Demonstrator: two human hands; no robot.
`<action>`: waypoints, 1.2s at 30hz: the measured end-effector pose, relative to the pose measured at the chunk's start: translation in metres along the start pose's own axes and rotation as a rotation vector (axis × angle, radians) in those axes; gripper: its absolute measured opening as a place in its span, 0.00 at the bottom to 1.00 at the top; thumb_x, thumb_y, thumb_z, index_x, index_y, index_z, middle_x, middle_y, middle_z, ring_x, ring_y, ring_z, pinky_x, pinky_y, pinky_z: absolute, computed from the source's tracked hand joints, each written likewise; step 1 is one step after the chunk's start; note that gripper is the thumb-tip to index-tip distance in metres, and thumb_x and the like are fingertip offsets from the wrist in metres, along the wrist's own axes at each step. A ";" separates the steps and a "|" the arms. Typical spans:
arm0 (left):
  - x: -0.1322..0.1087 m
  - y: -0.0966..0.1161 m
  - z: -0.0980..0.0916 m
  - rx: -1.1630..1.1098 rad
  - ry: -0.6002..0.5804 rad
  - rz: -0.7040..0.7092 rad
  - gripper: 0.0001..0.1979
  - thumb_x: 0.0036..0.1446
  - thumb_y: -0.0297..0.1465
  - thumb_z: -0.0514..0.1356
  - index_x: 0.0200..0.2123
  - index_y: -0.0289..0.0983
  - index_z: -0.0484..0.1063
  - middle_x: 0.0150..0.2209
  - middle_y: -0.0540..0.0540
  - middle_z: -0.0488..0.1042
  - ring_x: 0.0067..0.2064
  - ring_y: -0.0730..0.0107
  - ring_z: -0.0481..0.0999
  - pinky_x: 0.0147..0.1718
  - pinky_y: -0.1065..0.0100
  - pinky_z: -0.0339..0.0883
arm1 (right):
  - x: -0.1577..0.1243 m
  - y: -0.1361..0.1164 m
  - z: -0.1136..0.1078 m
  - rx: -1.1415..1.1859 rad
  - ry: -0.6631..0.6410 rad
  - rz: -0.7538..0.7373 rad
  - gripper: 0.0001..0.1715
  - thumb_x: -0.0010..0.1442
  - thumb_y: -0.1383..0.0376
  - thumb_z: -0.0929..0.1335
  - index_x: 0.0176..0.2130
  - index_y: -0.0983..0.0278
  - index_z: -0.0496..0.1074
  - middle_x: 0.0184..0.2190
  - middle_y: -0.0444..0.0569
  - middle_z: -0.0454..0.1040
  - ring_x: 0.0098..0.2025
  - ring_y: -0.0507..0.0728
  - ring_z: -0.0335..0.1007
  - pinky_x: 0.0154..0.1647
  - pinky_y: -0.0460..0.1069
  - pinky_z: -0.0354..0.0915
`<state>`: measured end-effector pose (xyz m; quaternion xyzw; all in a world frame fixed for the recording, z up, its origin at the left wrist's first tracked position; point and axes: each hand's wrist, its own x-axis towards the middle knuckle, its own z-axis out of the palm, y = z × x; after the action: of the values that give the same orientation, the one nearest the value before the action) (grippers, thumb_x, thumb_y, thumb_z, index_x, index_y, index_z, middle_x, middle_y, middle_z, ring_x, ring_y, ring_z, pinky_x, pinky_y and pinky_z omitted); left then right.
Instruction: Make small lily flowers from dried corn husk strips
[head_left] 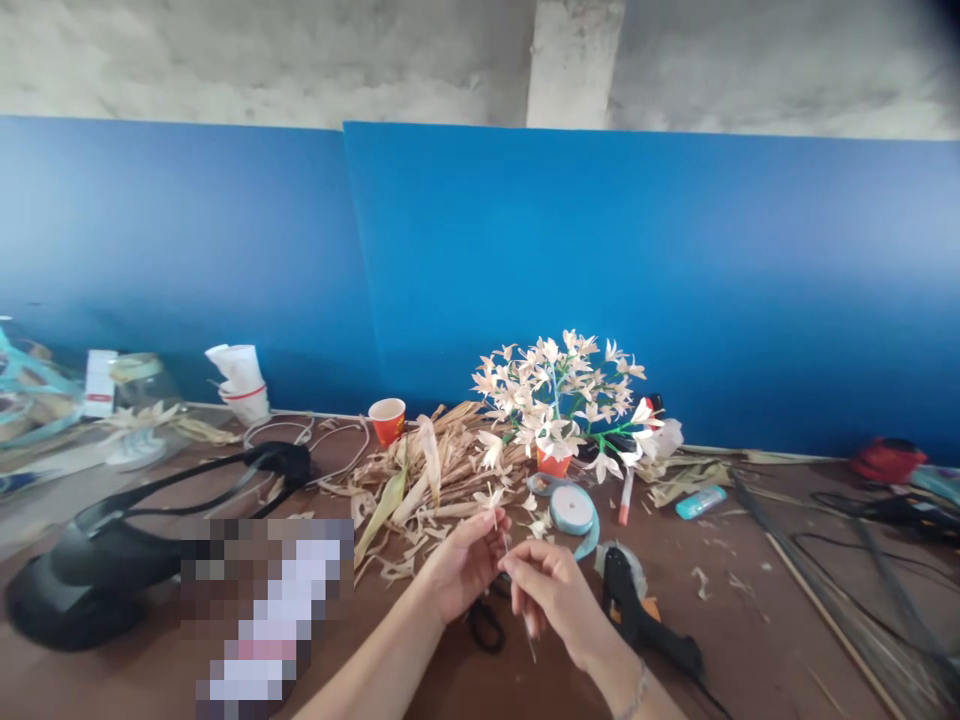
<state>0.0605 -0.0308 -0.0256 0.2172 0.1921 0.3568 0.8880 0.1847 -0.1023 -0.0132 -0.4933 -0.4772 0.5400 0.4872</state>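
My left hand (469,565) is closed, pinching a small pale husk flower (489,498) near its base, with the petals pointing up. Beside it my right hand (551,595) pinches a thin wire stem (531,642), whose lower end sticks out below the fingers. Whether wire and flower are joined is hidden by the fingers. Behind the hands stands a bunch of similar white flowers (544,420) on green stems in a red paper cup (553,464). A roll of light blue ribbon (572,510) lies just beyond my right hand, and a black glue gun (645,615) to its right.
Dried corn husks (442,455) are heaped at the back, near another red paper cup (387,420). A black sun visor (97,570) lies at left, and white cups (241,385) stand behind it. On the right are a turquoise packet (700,502) and black cables (862,560). Blue panels (600,250) rise behind.
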 end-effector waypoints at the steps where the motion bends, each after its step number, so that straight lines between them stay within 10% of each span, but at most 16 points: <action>1: -0.001 0.000 0.001 0.001 -0.004 0.003 0.06 0.49 0.28 0.61 0.32 0.32 0.71 0.30 0.47 0.72 0.28 0.75 0.70 0.26 0.74 0.61 | 0.000 0.000 0.001 0.002 -0.005 0.000 0.19 0.52 0.53 0.65 0.28 0.68 0.68 0.13 0.40 0.68 0.09 0.44 0.54 0.09 0.39 0.46; 36: -0.007 -0.003 0.010 0.051 0.021 -0.003 0.03 0.48 0.25 0.61 0.29 0.31 0.72 0.28 0.48 0.72 0.27 0.78 0.70 0.25 0.77 0.62 | -0.002 -0.005 0.002 0.057 -0.001 0.025 0.17 0.51 0.55 0.66 0.27 0.68 0.68 0.12 0.39 0.67 0.09 0.43 0.54 0.09 0.39 0.44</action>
<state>0.0621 -0.0399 -0.0177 0.2359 0.2105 0.3529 0.8806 0.1833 -0.1044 -0.0078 -0.4849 -0.4558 0.5594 0.4941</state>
